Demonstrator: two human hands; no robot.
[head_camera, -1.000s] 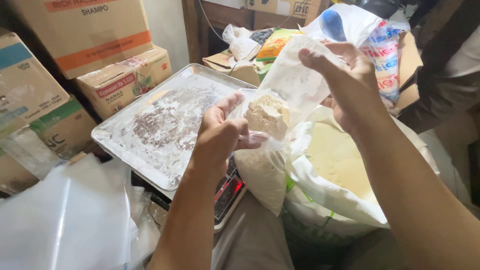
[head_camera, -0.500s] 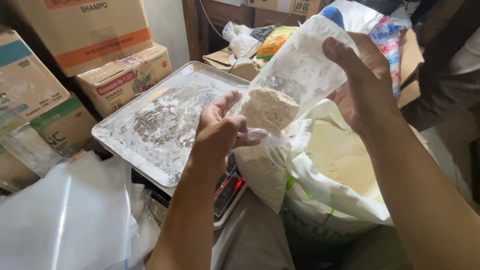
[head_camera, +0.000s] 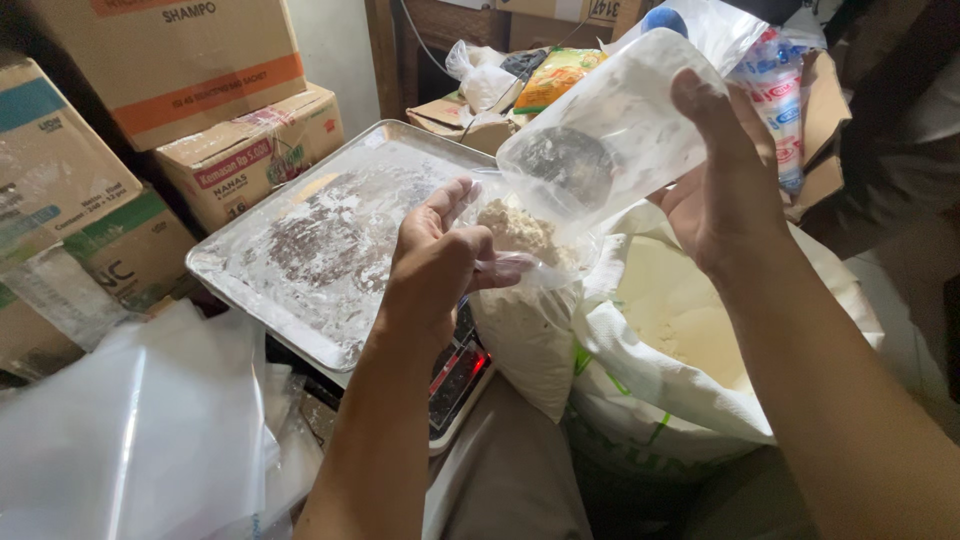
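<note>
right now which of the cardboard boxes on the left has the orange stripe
The topmost cardboard box, at the back of the stack. The small box below it has red and green print, and the boxes at far left show blue and green.

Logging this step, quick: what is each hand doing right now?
Left hand: closed on the mouth of the bag of flour.
Right hand: holding the clear scoop, tipped into the bag.

Digital scale: bears one flour-dusted metal tray (rectangular, tilted across the platform). Floor, barely visible: stacked cardboard boxes, open white flour sack, loose clear plastic sheets.
</note>
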